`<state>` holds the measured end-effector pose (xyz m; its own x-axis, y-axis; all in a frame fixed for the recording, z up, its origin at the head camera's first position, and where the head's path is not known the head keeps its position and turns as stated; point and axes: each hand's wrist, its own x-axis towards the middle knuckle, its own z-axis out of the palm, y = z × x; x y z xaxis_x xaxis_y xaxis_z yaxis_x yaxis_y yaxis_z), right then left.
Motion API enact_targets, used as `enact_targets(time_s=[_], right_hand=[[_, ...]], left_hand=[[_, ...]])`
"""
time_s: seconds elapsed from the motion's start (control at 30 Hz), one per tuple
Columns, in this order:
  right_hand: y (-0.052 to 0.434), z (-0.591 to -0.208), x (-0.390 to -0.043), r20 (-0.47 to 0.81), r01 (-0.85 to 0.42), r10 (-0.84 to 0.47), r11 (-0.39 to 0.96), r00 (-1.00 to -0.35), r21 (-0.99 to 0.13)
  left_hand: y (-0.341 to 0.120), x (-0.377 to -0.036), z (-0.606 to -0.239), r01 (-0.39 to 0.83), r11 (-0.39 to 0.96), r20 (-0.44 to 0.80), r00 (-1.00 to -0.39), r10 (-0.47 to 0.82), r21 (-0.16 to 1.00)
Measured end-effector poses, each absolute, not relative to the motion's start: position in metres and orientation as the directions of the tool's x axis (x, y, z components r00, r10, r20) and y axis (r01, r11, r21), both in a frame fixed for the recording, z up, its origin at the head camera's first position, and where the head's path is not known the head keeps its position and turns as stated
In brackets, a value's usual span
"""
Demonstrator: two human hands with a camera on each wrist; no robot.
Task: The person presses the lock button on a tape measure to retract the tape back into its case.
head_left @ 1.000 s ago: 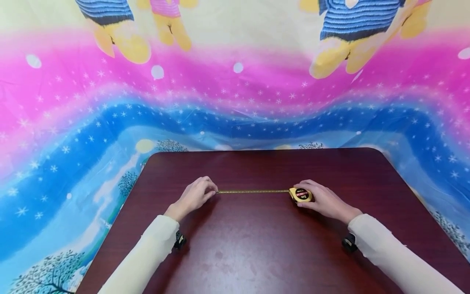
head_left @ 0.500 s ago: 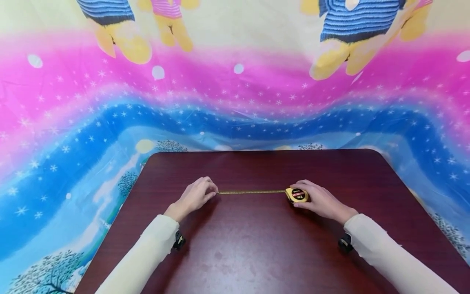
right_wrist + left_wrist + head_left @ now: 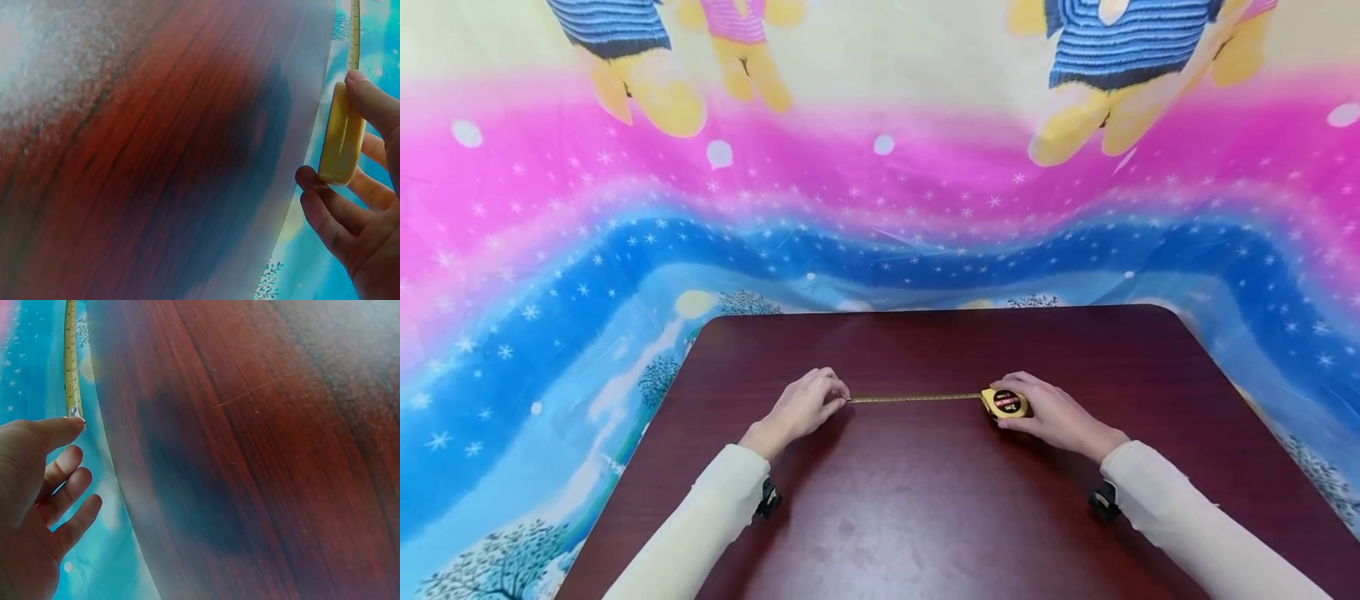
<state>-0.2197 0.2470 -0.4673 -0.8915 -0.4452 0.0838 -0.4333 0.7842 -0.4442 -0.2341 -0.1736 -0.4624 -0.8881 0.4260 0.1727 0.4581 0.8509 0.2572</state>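
Note:
A yellow tape measure [image 3: 1004, 404] with a black and red label marked 2m is gripped by my right hand [image 3: 1048, 412], thumb on the near side and fingers round the back. From its mouth the yellow blade [image 3: 917, 398] runs straight to the left above the table. My left hand [image 3: 805, 404] pinches the blade's end between thumb and fingertips. In the left wrist view the metal end hook [image 3: 75, 413] shows at the thumb tip, with the other fingers loosely bent below. The right wrist view shows the case [image 3: 342, 137] edge-on between thumb and fingers.
Beneath both hands lies a dark red-brown wooden table [image 3: 880, 500] with rounded far corners. A printed cloth [image 3: 880, 200] in pink and blue hangs behind and around it. Each wrist carries a small black camera [image 3: 767, 498].
My right hand has moved a little left with the tape measure, so the stretched blade is somewhat shorter. The left hand keeps its pinch and has hardly moved.

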Motion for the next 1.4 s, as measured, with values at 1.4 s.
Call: enact_targets(time_s=[1.4], right_hand=[[0.228, -0.464, -0.223, 0.01, -0.411, -0.455, 0.794, -0.89, -0.447]], left_hand=[[-0.156, -0.237, -0.469, 0.476, 0.835, 0.161, -0.879, 0.448, 0.277]])
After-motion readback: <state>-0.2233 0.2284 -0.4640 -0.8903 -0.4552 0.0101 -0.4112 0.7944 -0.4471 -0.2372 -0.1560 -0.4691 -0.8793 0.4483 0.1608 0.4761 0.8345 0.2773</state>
